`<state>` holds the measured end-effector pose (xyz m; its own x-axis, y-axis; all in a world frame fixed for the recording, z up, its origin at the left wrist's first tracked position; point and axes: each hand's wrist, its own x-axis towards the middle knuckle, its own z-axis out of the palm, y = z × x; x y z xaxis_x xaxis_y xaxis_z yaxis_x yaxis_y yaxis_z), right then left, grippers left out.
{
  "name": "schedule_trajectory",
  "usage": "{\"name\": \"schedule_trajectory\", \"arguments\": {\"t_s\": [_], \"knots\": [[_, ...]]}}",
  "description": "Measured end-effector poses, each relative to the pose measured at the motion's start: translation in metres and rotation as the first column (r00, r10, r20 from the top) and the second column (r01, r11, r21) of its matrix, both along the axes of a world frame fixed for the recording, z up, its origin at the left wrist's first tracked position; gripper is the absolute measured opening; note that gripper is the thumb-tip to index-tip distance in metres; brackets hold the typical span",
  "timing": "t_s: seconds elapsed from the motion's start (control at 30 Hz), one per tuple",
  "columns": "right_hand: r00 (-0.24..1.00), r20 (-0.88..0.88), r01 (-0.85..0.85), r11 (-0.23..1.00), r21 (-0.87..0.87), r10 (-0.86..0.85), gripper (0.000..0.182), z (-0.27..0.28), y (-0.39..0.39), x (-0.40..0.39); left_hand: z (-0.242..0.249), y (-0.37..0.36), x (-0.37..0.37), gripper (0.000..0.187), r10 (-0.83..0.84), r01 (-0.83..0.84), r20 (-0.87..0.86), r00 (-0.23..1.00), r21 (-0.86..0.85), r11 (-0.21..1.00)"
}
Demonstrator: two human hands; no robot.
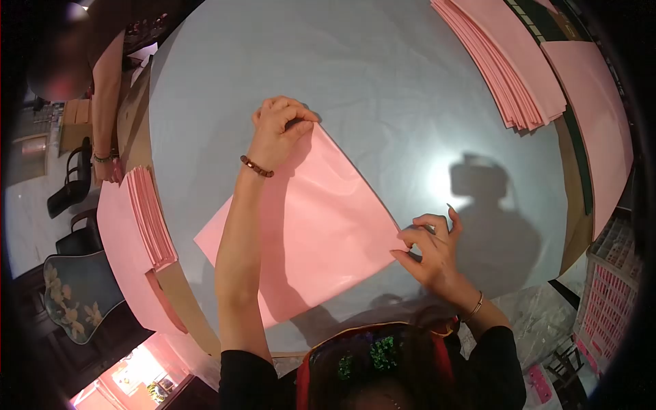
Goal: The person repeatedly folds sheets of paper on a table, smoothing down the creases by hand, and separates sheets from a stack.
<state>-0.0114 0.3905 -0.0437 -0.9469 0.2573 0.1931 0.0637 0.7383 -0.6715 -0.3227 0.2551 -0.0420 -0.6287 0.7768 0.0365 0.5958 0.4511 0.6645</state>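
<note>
Pink paper sheet (321,225), smooth and faintly glossy, lies flat near the middle of the round table (383,75), folded so that 1 long straight edge runs diagonally between the 2 hands. The left hand (277,130), with a beaded bracelet (257,167) at the wrist, is curled with its fingertips pressing down on the sheet's far pointed corner. The right hand (430,249) pinches the sheet's right corner between thumb and forefinger, the other fingers spread loosely. The table top is pale grey-blue, matte, with soft creases like a cloth cover. A fanned stack of pink sheets (509,61) sits at the far right rim, and another stack (147,215) overhangs the left rim. Another person's arm (104,102) rests beside that left stack.
</note>
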Motion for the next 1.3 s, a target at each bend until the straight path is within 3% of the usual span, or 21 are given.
{"name": "schedule_trajectory", "arguments": {"t_s": [0.1, 0.17, 0.27, 0.33, 0.57, 0.77, 1.07, 1.17, 1.3], "knots": [[0.999, 0.035, 0.017, 0.999, -0.03, -0.016, 0.032, 0.004, 0.0, -0.002, 0.003, -0.007, 0.0, 0.007, -0.017, 0.018, -0.011, 1.0, 0.083, 0.996], [0.998, 0.059, 0.019, 0.999, -0.031, -0.017, 0.038, 0.007, 0.0, -0.003, 0.005, -0.01, 0.002, 0.009, -0.038, -0.045, 0.325, 0.945, 0.247, 0.968], [0.998, 0.056, 0.015, 0.999, -0.029, -0.014, 0.037, 0.007, 0.0, -0.004, 0.004, -0.01, 0.002, 0.013, -0.032, -0.087, 0.475, 0.879, 0.225, 0.97], [1.0, 0.021, -0.005, 0.999, 0.032, 0.005, 0.031, 0.005, 0.0, -0.003, 0.007, -0.003, 0.008, 0.015, 0.019, -0.123, 0.473, 0.881, 0.19, 0.974], [1.0, -0.02, -0.007, 1.0, -0.013, 0.007, 0.015, 0.002, 0.001, -0.003, 0.016, 0.009, 0.013, 0.033, 0.209, -0.231, 0.39, 0.897, 0.01, 0.973], [0.999, -0.02, 0.046, 0.996, -0.077, -0.047, 0.008, 0.001, 0.0, -0.003, 0.02, 0.012, 0.009, 0.035, 0.197, -0.2, 0.352, 0.915, -0.029, 0.979], [1.0, -0.023, -0.012, 0.998, -0.062, 0.011, 0.008, 0.001, 0.003, -0.002, 0.028, 0.018, 0.012, 0.035, 0.223, -0.196, 0.333, 0.916, -0.112, 0.974], [1.0, -0.009, -0.012, 0.996, -0.083, 0.012, 0.007, 0.001, 0.003, -0.002, 0.028, 0.014, 0.009, 0.039, 0.183, -0.163, 0.434, 0.882, -0.084, 0.983], [0.999, 0.017, -0.042, 0.995, -0.094, 0.044, 0.006, 0.003, 0.005, 0.0, 0.025, 0.016, 0.009, 0.042, 0.2, -0.172, 0.414, 0.888, -0.106, 0.979]]}}
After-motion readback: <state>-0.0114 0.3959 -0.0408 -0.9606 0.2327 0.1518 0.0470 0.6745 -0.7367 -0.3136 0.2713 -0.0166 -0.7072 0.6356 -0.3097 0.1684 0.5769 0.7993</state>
